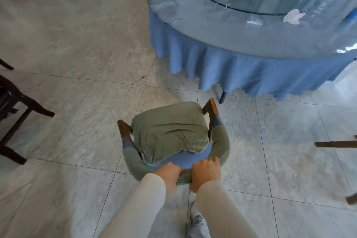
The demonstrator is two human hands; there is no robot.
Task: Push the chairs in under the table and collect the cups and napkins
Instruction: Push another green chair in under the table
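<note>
Both hands clench the curved top of the backrest at lower centre of the head view, left hand (169, 171) and right hand (206, 172) side by side on the green-covered chair (170, 133), which stands on the tiles well apart from the round table (222, 33) at upper right. Judging by this, the task is barely begun: this chair is not yet under the table, a dark chair (17, 110) at the left edge also stands out, and a white napkin (293, 17) and what looks like a clear cup (254, 22) lie uncollected on the tabletop
</note>
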